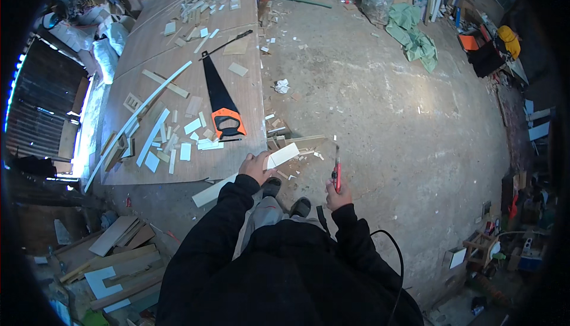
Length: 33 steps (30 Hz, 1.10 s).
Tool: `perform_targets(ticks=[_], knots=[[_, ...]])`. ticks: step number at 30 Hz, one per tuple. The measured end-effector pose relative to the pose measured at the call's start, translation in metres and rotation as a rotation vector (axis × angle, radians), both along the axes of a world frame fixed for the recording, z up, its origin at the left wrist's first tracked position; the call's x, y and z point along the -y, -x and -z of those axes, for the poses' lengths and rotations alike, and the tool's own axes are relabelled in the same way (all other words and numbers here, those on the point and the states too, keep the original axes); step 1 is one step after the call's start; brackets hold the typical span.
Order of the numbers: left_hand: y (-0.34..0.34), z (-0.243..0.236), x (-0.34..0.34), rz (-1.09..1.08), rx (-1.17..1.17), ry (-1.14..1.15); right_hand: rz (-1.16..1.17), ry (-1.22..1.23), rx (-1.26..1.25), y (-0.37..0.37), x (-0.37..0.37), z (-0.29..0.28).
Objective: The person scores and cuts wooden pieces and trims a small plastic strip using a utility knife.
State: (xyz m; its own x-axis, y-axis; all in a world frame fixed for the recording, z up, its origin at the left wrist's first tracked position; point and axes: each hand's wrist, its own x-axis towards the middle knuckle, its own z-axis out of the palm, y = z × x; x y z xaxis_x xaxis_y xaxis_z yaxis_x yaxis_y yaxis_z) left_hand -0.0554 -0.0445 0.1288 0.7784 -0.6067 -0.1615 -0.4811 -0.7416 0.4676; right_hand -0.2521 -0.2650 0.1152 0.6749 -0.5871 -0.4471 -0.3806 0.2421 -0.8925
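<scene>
My left hand is closed on a pale wooden strip at the table's near right corner. The strip seems to continue behind the hand toward the lower left. My right hand grips a slim red-handled tool pointing forward over the concrete floor, its narrow tip too small to identify. A handsaw with a black blade and orange handle lies on the wooden table, among several pale offcuts and long thin strips.
Wood scraps and my feet are on the floor. A board pile lies lower left. Green cloth and leaning panels stand at the back. Clutter lines the right side. A black cable runs beside my right arm.
</scene>
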Motion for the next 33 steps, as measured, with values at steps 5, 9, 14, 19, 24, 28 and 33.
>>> perform_targets(ticks=[5, 9, 14, 19, 24, 28, 33], knots=[[-0.038, 0.062, -0.019, 0.127, 0.141, 0.158, -0.321, 0.214, -0.277, 0.013, -0.007, -0.011], [-0.061, 0.081, -0.023, 0.110, 0.145, 0.131, -0.461, 0.380, -0.289, -0.002, -0.035, -0.024], [-0.077, 0.089, -0.024, 0.161, 0.090, 0.164, -0.529, 0.309, -0.286, -0.044, -0.079, -0.015], [-0.093, 0.106, -0.027, 0.250, 0.021, 0.165, -0.587, 0.438, -0.276, -0.098, -0.114, -0.010], [-0.101, 0.116, -0.030, 0.302, 0.109, 0.214, -0.626, 0.564, -0.385, -0.124, -0.130, -0.003], [-0.101, 0.124, -0.031, 0.324, 0.160, 0.266, -0.639, 0.559, -0.382, -0.128, -0.131, 0.012], [-0.104, 0.129, -0.032, 0.364, 0.173, 0.277, -0.627, 0.600, -0.353, -0.133, -0.133, 0.021]])
